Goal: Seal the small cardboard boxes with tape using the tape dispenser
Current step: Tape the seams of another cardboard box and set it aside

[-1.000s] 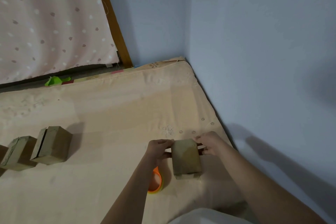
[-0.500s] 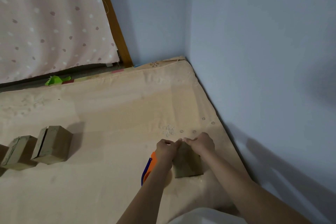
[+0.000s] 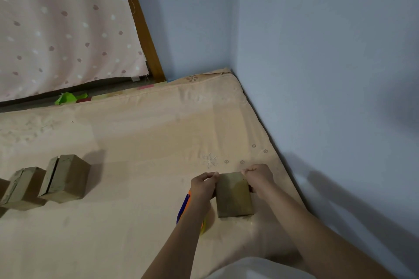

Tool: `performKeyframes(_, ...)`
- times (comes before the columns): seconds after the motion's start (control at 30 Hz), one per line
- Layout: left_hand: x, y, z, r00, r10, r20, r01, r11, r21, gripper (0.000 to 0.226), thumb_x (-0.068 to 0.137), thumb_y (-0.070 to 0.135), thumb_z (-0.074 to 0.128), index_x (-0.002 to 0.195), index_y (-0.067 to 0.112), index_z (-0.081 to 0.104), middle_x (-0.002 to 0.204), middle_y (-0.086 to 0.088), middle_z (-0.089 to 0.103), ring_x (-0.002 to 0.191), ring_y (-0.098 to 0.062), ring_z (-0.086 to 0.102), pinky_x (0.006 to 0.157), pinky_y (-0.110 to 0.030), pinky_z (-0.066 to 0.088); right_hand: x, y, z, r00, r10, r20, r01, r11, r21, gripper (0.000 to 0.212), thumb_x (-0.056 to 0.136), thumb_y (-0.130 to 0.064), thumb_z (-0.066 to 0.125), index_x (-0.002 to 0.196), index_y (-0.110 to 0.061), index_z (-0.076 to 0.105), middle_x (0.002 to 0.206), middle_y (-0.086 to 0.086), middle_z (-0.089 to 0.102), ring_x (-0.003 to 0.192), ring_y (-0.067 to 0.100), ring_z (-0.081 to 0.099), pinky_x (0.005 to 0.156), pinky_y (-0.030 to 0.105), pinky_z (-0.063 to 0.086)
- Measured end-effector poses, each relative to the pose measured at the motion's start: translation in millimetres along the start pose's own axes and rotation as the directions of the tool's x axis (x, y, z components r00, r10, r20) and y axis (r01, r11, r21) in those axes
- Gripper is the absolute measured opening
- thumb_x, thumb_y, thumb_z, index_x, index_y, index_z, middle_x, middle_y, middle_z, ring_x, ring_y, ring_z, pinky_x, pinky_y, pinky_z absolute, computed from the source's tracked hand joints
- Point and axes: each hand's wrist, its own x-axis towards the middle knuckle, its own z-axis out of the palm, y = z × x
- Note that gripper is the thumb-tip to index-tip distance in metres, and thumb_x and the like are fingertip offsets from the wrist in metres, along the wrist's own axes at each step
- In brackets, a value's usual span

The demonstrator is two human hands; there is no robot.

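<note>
Blue walls meet at the corner behind a beige mattress (image 3: 140,133). Near its right edge stands a small cardboard box (image 3: 233,196), flaps closed, contents unseen; the left hand (image 3: 203,184) and right hand (image 3: 258,175) grip its far corners. An orange-and-blue tape dispenser (image 3: 184,207) lies under the left wrist. Two more boxes (image 3: 45,181) sit toward the left edge.

A beige mattress (image 3: 136,142) with faint stitched flowers (image 3: 210,161) just beyond the fingers fills the floor. Well beyond the fingers and to their left, a green scrap (image 3: 66,98) lies at its far edge, below a spotted pink cloth (image 3: 63,29) edged by a wooden post (image 3: 141,22). Blue walls (image 3: 317,52) meet in a corner past the fingers and run along their right.
</note>
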Motion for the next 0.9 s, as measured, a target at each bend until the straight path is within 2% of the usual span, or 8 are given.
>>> performKeyframes(0.13,-2,3,7,0.999,-0.027,-0.029,0.028,0.999,0.039,0.026,0.083,0.041,0.076,0.092,0.017,0.075,0.090,-0.004,0.073,0.090,-0.028,0.069,0.081,-0.045,0.061,-6,0,4,1.000,-0.007,-0.020,0.006,1.000,-0.018,0.026,0.094,-0.035,0.065,0.100,-0.010,0.070,0.098,0.006,0.070,0.091,0.024,0.065,0.082,0.041,0.060)
performKeyframes(0.2,-4,1,11,0.997,0.023,-0.077,-0.013,0.992,0.128,0.031,0.082,0.051,0.074,0.093,0.023,0.070,0.089,0.001,0.071,0.087,-0.022,0.067,0.080,-0.040,0.060,-14,-1,8,0.999,-0.021,-0.044,0.017,0.994,-0.106,0.037,0.089,-0.049,0.067,0.097,-0.013,0.066,0.096,0.003,0.070,0.088,0.021,0.064,0.074,0.035,0.057)
performKeyframes(0.27,-8,-3,14,0.994,0.055,-0.096,-0.038,0.986,0.165,0.028,0.083,0.050,0.073,0.093,0.024,0.069,0.089,0.002,0.071,0.086,-0.019,0.066,0.074,-0.034,0.059,-21,-2,10,0.996,-0.043,-0.074,0.029,0.983,-0.180,0.043,0.086,-0.053,0.070,0.102,-0.014,0.064,0.099,0.001,0.069,0.092,0.022,0.064,0.067,0.029,0.047)
performKeyframes(0.33,-10,-4,13,0.995,0.042,-0.094,-0.028,0.988,0.152,0.024,0.083,0.045,0.075,0.092,0.024,0.069,0.089,0.001,0.070,0.087,-0.020,0.065,0.073,-0.033,0.058,-22,0,10,0.997,-0.027,-0.078,0.014,0.987,-0.163,0.042,0.085,-0.049,0.074,0.106,-0.013,0.064,0.103,0.001,0.068,0.098,0.024,0.064,0.070,0.029,0.048)
performKeyframes(0.47,-9,-8,5,0.998,-0.002,-0.057,0.008,0.994,0.113,0.020,0.082,0.042,0.076,0.087,0.024,0.070,0.088,-0.003,0.071,0.089,-0.026,0.066,0.084,-0.047,0.059,-18,6,8,0.998,0.043,-0.052,-0.043,0.999,0.002,0.039,0.077,-0.040,0.082,0.102,-0.013,0.069,0.103,0.002,0.071,0.098,0.024,0.065,0.087,0.042,0.059)
performKeyframes(0.7,-23,-20,-3,1.000,-0.008,-0.003,0.008,1.000,0.024,0.014,0.085,0.038,0.070,0.087,0.024,0.071,0.096,-0.006,0.070,0.098,-0.032,0.064,0.089,-0.050,0.057,-33,22,9,0.995,0.026,-0.101,-0.009,0.987,0.161,0.012,0.086,-0.025,0.076,0.092,-0.016,0.074,0.095,-0.001,0.071,0.093,0.020,0.064,0.088,0.042,0.059)
performKeyframes(0.8,-32,-22,-4,1.000,-0.014,0.026,0.013,1.000,0.010,0.020,0.080,0.038,0.068,0.095,0.027,0.071,0.103,-0.003,0.070,0.102,-0.031,0.062,0.094,-0.051,0.054,-45,27,6,0.994,0.010,-0.110,0.012,0.981,0.195,0.010,0.091,-0.026,0.070,0.089,-0.017,0.072,0.094,-0.001,0.069,0.092,0.020,0.064,0.085,0.038,0.058)
performKeyframes(0.9,-44,-22,-4,1.000,0.008,0.015,-0.008,1.000,0.015,0.013,0.087,0.036,0.065,0.097,0.028,0.069,0.103,-0.001,0.068,0.101,-0.028,0.060,0.091,-0.049,0.053,-54,33,6,0.990,-0.012,-0.137,0.042,0.974,0.221,0.011,0.095,-0.026,0.066,0.092,-0.017,0.072,0.095,-0.002,0.069,0.094,0.020,0.064,0.086,0.036,0.057)
